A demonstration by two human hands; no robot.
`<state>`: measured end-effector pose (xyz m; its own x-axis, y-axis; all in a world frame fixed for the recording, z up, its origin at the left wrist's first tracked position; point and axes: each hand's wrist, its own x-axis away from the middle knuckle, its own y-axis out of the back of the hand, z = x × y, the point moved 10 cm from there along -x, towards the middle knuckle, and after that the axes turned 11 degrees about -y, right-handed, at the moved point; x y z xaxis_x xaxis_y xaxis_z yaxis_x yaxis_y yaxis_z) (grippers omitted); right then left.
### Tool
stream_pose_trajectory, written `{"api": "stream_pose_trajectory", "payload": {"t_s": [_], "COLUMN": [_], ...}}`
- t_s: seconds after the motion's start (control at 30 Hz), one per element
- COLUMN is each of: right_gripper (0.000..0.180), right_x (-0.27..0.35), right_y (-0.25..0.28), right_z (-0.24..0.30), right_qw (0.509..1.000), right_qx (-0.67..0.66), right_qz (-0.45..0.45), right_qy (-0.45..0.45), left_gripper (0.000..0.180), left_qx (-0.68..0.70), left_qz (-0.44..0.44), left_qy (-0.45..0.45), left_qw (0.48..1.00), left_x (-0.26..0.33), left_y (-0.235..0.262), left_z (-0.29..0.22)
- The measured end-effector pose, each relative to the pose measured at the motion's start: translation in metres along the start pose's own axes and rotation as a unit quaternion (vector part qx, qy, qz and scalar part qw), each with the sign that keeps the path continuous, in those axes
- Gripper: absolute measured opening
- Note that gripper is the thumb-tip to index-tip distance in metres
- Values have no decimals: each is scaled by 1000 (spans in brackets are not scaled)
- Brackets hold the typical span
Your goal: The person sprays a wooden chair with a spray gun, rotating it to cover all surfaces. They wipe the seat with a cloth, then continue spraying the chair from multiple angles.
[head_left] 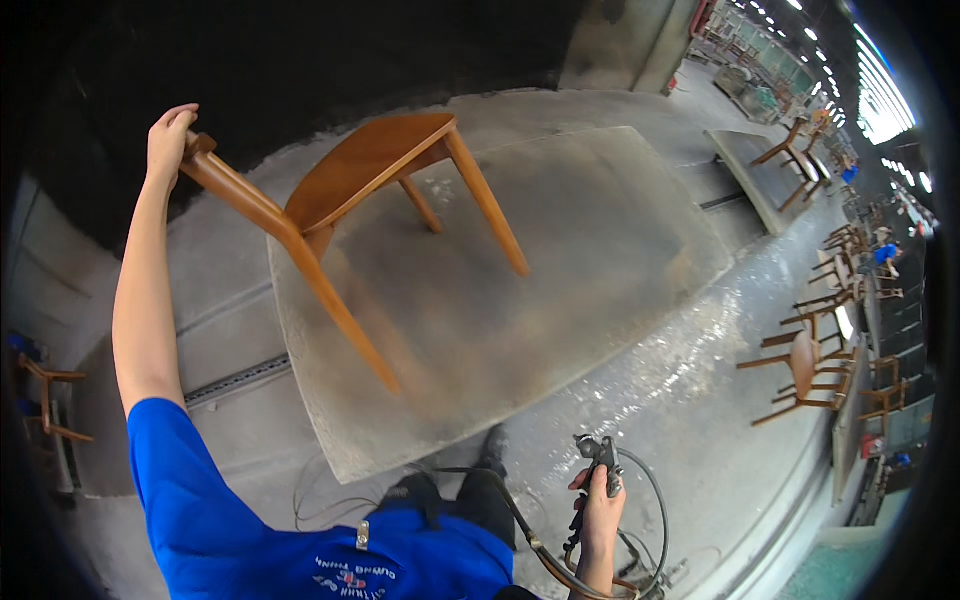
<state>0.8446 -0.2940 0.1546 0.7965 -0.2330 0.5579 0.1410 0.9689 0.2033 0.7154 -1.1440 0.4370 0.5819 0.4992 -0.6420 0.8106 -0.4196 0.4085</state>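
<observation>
Gripping wooden chair point(370, 165) by backrest point(203, 147) with left hand point(170, 142), over grey board point(620, 240); clasping spray gun point(603, 460) in right hand point(602, 512).

Your left hand point(168, 148) grips the top of the backrest of a brown wooden chair point(375, 165), whose legs reach over a broad grey platform point(620, 220). Your right hand point(602, 518) holds a spray gun point(601, 462), well apart from the chair, with a hose point(664, 505) looping beside it. More wooden chairs point(803, 365) stand far to your right.
</observation>
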Motion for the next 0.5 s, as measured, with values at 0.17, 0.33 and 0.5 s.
{"api": "stream_pose_trajectory", "payload": {"t_s": [0.17,0.33,0.5], "right_gripper": [51,48,38], "right_x": [-68,-114,-159], "right_y": [-105,-194,-206], "right_z": [-13,27,6], "right_qw": [983,932,963], "right_qx": [-115,-186,-119], "right_qz": [138,245,187], "right_qy": [27,193,152], "left_gripper": [29,26,23], "left_qx": [24,66,88], "left_qz": [-1,4,25], "left_qy": [-12,4,38], "left_qw": [1000,998,995], "left_x": [-23,-45,-55], "left_y": [22,51,74], "left_z": [36,54,78]}}
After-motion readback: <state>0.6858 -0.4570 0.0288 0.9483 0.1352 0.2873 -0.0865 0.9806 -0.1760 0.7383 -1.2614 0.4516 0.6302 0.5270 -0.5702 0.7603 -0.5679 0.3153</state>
